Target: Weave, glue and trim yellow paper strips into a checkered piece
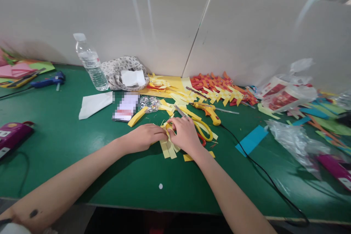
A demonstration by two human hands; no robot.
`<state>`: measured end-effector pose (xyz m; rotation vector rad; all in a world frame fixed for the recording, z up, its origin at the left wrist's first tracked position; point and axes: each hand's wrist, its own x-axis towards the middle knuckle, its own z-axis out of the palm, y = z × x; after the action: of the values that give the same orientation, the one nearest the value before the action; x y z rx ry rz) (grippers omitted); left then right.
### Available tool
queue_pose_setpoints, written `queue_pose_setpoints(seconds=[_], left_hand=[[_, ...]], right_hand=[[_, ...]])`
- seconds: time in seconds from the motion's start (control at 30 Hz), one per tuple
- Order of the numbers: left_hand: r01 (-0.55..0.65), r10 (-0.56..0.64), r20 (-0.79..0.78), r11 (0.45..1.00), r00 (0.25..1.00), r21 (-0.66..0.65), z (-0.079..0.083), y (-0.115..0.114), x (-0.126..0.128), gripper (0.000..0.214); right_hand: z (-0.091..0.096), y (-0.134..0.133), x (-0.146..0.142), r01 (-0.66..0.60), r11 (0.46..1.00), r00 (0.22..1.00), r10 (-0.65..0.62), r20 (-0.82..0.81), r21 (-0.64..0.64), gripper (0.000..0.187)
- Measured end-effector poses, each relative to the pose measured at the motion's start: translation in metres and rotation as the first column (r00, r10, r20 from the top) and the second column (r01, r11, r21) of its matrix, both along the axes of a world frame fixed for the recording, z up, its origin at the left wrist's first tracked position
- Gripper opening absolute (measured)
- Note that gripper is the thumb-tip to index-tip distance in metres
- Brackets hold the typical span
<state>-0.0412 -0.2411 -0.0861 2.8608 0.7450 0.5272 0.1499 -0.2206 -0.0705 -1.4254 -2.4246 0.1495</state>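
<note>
Pale yellow paper strips (168,150) lie fanned out on the green table in front of me. My left hand (145,138) holds their left side, thumb and fingers closed together. From the right, my right hand (184,134) pinches the paper with bent fingers, its fingertips almost meeting the left ones. The part of the paper between the fingers is mostly hidden. Beside my right hand lie yellow-handled scissors (206,130), blades pointing away from me. A red loop handle (202,139) shows partly behind the right wrist. A loose yellow strip (137,116) rests beyond my left hand.
A yellow glue gun (208,110) trails a black cord (257,164) to the front right. Behind it lie red-orange folded paper pieces (211,82). At the left stand a water bottle (93,66) and a phone (126,106). Blue paper (252,140) and a plastic bag (294,142) are right.
</note>
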Motion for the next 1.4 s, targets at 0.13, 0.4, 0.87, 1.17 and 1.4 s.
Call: queue_pose_setpoints(seconds=[0.13,0.4,0.87,1.17,1.4], left_hand=[[-0.012,0.012,-0.018,1.000,1.000,-0.006,0.0003,-0.0014,-0.0002,0.041],[-0.095,0.095,0.009,0.990,0.995,0.103,-0.0018,-0.0012,-0.0007,0.034],[-0.219,0.222,-0.029,0.971,0.975,0.098,-0.0022,0.0007,-0.0022,0.032],[-0.225,0.228,-0.007,0.967,0.974,0.122,-0.0015,0.0013,-0.0033,0.032],[-0.241,0.248,-0.038,0.961,0.968,0.138,-0.0022,0.0014,-0.0042,0.034]], right_hand=[[-0.0001,0.0001,-0.0001,0.002,1.000,1.000,-0.002,0.012,-0.011,0.020],[0.0001,0.0010,0.0028,-0.030,0.996,0.994,0.039,-0.105,0.085,0.025],[-0.0013,-0.0024,0.0051,-0.276,0.959,0.956,0.281,-0.090,0.059,0.022],[0.0000,-0.0023,0.0063,-0.293,0.949,0.952,0.301,-0.062,0.113,0.019],[-0.0018,-0.0022,0.0074,-0.317,0.939,0.942,0.328,-0.071,0.137,0.021]])
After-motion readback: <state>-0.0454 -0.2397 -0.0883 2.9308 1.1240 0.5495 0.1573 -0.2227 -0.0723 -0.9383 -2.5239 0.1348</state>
